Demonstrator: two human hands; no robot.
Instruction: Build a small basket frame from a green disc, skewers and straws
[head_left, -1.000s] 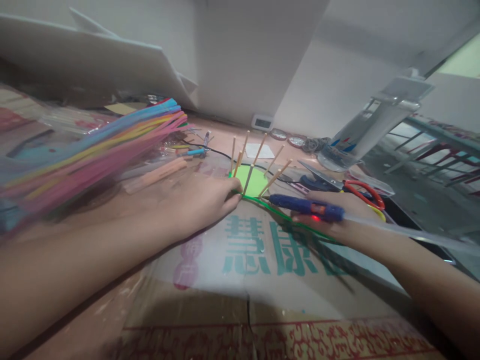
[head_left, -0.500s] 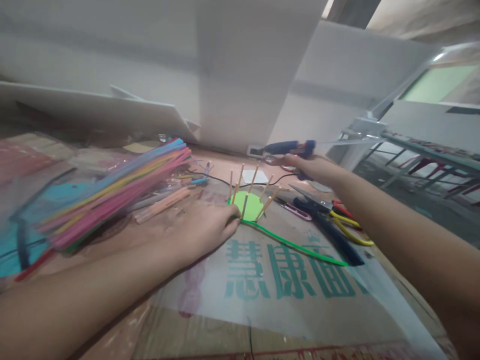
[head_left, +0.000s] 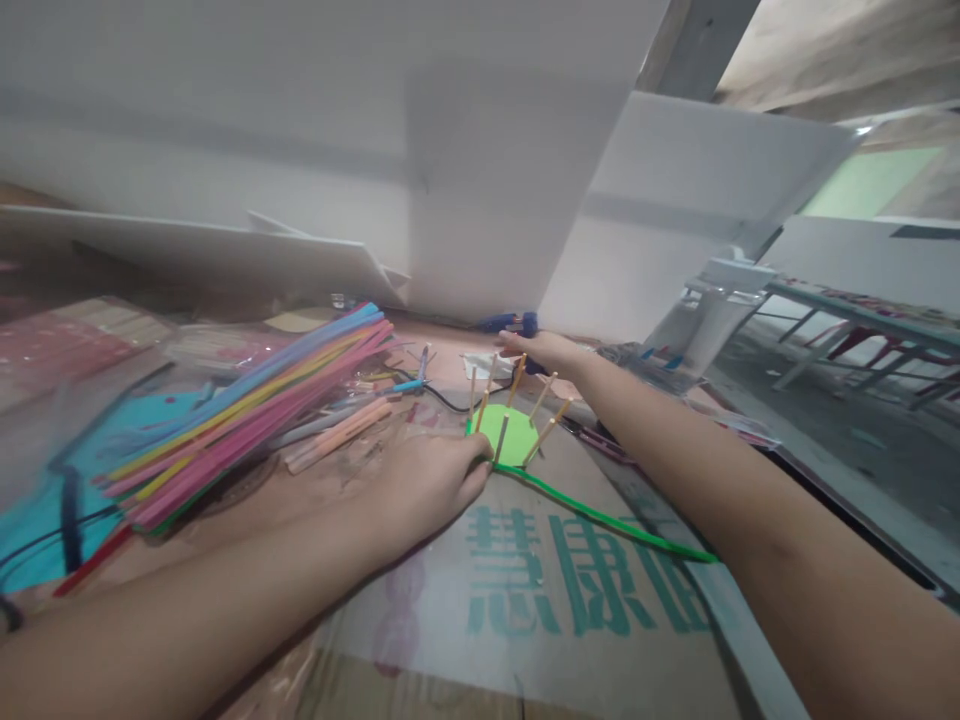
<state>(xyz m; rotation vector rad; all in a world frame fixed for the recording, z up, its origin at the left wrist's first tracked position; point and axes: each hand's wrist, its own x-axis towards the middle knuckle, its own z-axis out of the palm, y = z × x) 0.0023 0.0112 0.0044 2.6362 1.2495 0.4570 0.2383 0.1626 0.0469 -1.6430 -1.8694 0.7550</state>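
A light-green disc (head_left: 514, 430) with several thin wooden sticks (head_left: 544, 398) standing up around its rim rests on the printed sheet. My left hand (head_left: 450, 470) is closed at the disc's near left edge, pinching a green pipe cleaner (head_left: 600, 516) that runs along the edge. Its loose end trails right until my right forearm covers it. Beyond the disc, my right hand (head_left: 546, 350) is wrapped round the handle of a blue glue gun (head_left: 526, 322), whose nozzle points left. The fingers on the far side are partly hidden.
A bundle of coloured pipe cleaners (head_left: 255, 410) lies at the left. Peach-coloured sticks (head_left: 337, 437) sit beside it. A black cord (head_left: 450, 402) curves behind the disc. Pink-handled snips (head_left: 600, 440) show partly under my right arm. White boards (head_left: 480, 180) stand at the back.
My right hand has carried the glue gun left and lower, behind the disc. My right forearm now covers the scissors and pliers. The left hand keeps its place at the disc; the view has shifted slightly.
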